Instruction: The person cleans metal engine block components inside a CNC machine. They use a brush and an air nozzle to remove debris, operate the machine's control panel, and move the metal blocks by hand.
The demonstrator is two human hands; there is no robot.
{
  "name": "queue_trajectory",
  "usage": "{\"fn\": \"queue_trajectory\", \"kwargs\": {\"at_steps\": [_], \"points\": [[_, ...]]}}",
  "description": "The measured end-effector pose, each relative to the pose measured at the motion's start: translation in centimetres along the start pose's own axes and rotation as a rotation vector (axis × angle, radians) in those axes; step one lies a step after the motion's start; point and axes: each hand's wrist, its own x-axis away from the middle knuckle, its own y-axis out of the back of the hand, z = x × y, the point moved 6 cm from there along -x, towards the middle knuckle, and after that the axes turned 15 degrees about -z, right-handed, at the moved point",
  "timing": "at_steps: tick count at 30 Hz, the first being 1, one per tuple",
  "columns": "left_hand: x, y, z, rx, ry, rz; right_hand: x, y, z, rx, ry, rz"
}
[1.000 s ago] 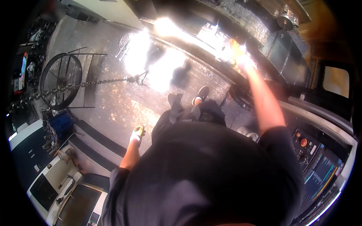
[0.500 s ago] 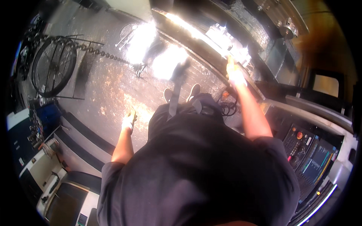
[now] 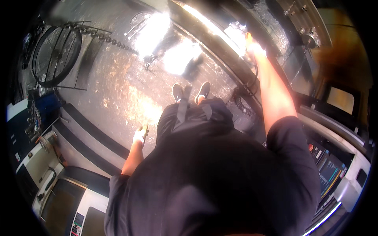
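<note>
My right arm reaches forward into the machine, and my right hand (image 3: 255,49) is at a bright metal fixture (image 3: 236,36). Glare washes out that hand's fingers, so their grip is hidden. My left hand (image 3: 139,135) hangs low over the floor beside my left leg, apart from the machine. Its fingers look loosely curled, with a small yellowish-green patch at their tips. Whether that patch is a held thing or part of the hand, I cannot tell.
A control panel (image 3: 330,173) with a screen stands at my right. Far left, a black spoked wheel (image 3: 57,57) is near a heavy chain (image 3: 102,37). Steps with dark treads (image 3: 88,135) lie at the left. The machine's long metal edge (image 3: 212,51) runs diagonally ahead of my shoes.
My right arm has stretched farther forward, its hand still at the metal fixture. My left hand has shifted slightly right and toward me. The whole view has moved forward a little.
</note>
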Motion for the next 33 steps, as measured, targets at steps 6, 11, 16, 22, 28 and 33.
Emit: {"fn": "queue_trajectory", "kwargs": {"at_steps": [6, 11, 16, 22, 28, 33], "points": [[-2.3, 0.5, -6.4, -0.289, -0.090, 0.106, 0.9, 3.5, -8.2, -0.285, -0.101, 0.021], [0.3, -1.1, -18.1, -0.187, -0.251, 0.083, 6.6, 8.2, -19.9, -0.614, -0.360, -0.011], [4.8, -4.7, -26.1, -0.318, -0.434, 0.130, 10.6, 9.7, -35.3, -0.861, -0.461, -0.014], [8.2, -8.5, -29.3, -0.418, -0.520, 0.098, 10.5, 9.6, -41.5, -0.989, -0.507, 0.142], [13.1, -13.2, -30.1, -0.679, -0.659, 0.118, 6.2, 9.0, -44.6, -1.148, -0.508, 0.256], [15.1, -13.3, -29.6, -0.841, -0.692, 0.093, 2.8, 7.5, -45.5, -1.044, -0.544, 0.194]]}}
